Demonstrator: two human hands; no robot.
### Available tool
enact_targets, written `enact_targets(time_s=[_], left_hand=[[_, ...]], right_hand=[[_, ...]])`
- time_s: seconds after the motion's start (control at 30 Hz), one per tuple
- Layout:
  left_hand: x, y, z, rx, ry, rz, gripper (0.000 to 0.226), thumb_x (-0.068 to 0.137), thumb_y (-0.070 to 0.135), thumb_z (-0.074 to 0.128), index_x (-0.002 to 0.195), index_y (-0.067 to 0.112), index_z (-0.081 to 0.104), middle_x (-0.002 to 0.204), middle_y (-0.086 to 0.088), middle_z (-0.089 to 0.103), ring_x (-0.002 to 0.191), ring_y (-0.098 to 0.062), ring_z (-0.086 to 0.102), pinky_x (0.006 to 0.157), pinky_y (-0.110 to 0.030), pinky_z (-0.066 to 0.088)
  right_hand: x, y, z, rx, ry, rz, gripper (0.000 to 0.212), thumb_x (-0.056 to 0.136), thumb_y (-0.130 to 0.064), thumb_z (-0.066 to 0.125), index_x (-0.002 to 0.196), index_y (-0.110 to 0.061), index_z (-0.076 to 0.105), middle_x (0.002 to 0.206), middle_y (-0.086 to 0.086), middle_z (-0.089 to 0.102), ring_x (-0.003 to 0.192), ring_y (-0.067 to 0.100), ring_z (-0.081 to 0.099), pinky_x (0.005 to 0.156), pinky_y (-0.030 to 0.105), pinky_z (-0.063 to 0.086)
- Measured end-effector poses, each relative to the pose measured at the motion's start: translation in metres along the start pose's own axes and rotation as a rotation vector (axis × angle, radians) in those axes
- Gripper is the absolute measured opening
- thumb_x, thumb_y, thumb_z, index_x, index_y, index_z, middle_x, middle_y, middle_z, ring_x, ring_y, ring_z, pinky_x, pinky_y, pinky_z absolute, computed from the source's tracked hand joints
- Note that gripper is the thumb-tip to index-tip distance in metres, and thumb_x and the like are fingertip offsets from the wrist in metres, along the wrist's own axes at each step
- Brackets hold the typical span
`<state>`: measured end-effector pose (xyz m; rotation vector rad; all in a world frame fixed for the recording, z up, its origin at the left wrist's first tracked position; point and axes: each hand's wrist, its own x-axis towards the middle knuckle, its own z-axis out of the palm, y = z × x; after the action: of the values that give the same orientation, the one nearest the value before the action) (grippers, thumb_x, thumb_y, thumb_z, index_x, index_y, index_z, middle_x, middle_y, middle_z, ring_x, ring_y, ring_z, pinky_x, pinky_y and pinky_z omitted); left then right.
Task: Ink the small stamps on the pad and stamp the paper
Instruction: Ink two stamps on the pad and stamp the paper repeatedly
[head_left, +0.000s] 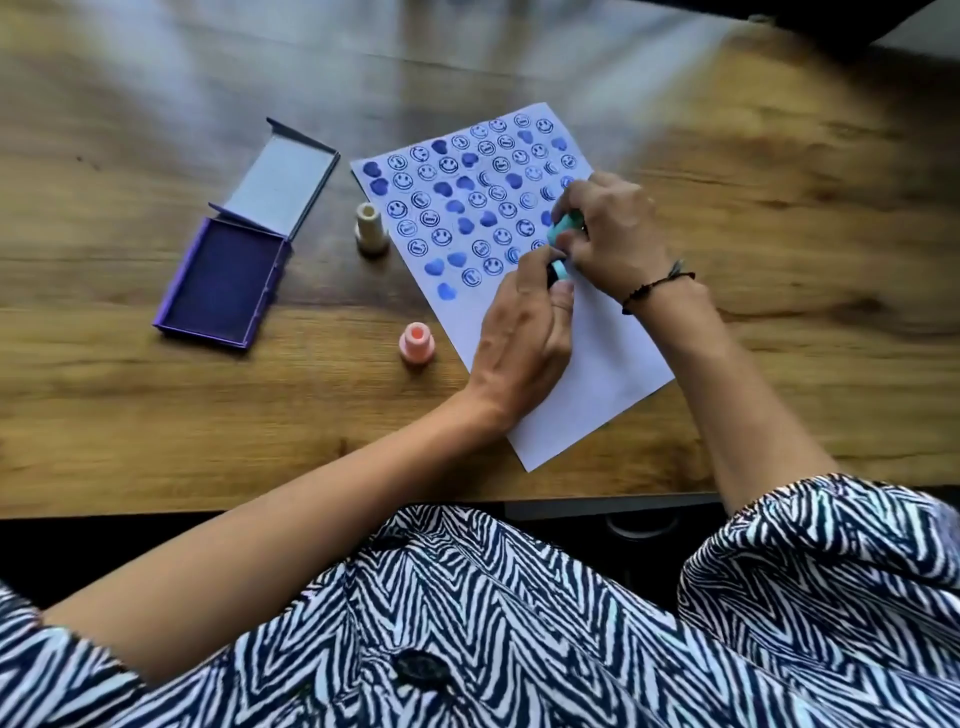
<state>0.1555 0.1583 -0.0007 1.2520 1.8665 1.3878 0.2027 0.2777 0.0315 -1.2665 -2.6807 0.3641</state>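
Observation:
A white sheet of paper (602, 364) lies tilted on the wooden table, its upper half covered with several blue smiley and heart prints. Over its middle right, my right hand (613, 234) grips a teal stamp (563, 228). My left hand (524, 332) pinches a second teal piece (560, 270) just below it; whether it is a cap or another stamp I cannot tell. The two hands touch. An open purple ink pad (221, 283) with its lid folded back sits at the left. A cream stamp (371, 228) and a pink stamp (416, 343) stand between pad and paper.
The wooden table (156, 415) has its front edge close to my body. A dark beaded bracelet (654, 286) circles my right wrist. A zebra-patterned garment (519, 623) fills the bottom of the view.

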Motion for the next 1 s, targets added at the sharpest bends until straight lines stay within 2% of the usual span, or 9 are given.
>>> enact_targets(time_s=[0.13,0.37,0.53,0.73,0.83,0.9,1.0], left_hand=[[-0.001,0.0,-0.002,-0.092,0.011,-0.058,0.035,0.086,0.026,0.032,0.115,0.01,0.043,0.103,-0.014,0.061,0.095,-0.028,0.055,0.079,-0.034,0.04],[0.001,0.0,-0.003,-0.13,0.029,-0.074,0.034,0.087,0.026,0.031,0.113,0.009,0.044,0.097,-0.012,0.06,0.089,-0.027,0.054,0.072,-0.032,0.038],[0.0,0.0,-0.003,-0.141,0.025,-0.072,0.035,0.087,0.027,0.031,0.114,0.009,0.044,0.098,-0.012,0.06,0.089,-0.025,0.054,0.072,-0.029,0.036],[-0.001,0.0,-0.002,-0.132,0.016,-0.069,0.036,0.086,0.029,0.031,0.114,0.01,0.043,0.101,-0.014,0.06,0.091,-0.027,0.054,0.071,-0.029,0.035],[-0.001,0.0,-0.001,-0.101,0.015,-0.068,0.032,0.089,0.026,0.033,0.115,0.009,0.042,0.103,-0.016,0.06,0.093,-0.029,0.054,0.071,-0.028,0.032],[0.0,0.0,-0.001,-0.093,0.014,-0.069,0.026,0.093,0.019,0.036,0.116,0.008,0.042,0.106,-0.018,0.061,0.097,-0.032,0.054,0.075,-0.03,0.035],[0.0,0.002,-0.003,-0.09,0.022,-0.073,0.025,0.093,0.016,0.036,0.116,0.007,0.042,0.107,-0.018,0.061,0.099,-0.033,0.055,0.08,-0.034,0.038]], right_hand=[[-0.001,-0.002,0.007,-0.073,0.047,-0.015,0.02,0.076,-0.005,0.053,0.093,-0.008,0.062,0.101,0.018,0.059,0.087,0.041,0.059,0.07,0.042,0.047],[0.003,-0.006,0.007,-0.161,0.038,-0.052,0.017,0.077,-0.003,0.05,0.091,-0.007,0.059,0.097,0.018,0.058,0.08,0.041,0.058,0.062,0.037,0.044],[0.001,-0.007,0.005,-0.15,0.019,-0.046,0.018,0.076,-0.003,0.052,0.091,-0.008,0.06,0.097,0.017,0.058,0.08,0.04,0.058,0.063,0.036,0.044],[-0.002,-0.012,0.004,-0.137,0.002,-0.008,0.018,0.075,-0.004,0.055,0.091,-0.008,0.06,0.099,0.016,0.059,0.084,0.04,0.058,0.062,0.034,0.038],[-0.002,-0.014,-0.005,-0.099,-0.037,0.015,0.019,0.078,-0.005,0.055,0.095,-0.01,0.063,0.107,0.014,0.062,0.096,0.037,0.058,0.071,0.036,0.044],[-0.008,-0.011,-0.02,0.037,0.061,0.069,0.021,0.078,-0.004,0.054,0.096,-0.009,0.065,0.109,0.014,0.065,0.1,0.034,0.058,0.081,0.037,0.046],[-0.03,-0.007,-0.048,0.206,0.379,0.158,0.019,0.075,-0.008,0.058,0.092,-0.008,0.066,0.1,0.016,0.069,0.093,0.03,0.06,0.08,0.036,0.045]])
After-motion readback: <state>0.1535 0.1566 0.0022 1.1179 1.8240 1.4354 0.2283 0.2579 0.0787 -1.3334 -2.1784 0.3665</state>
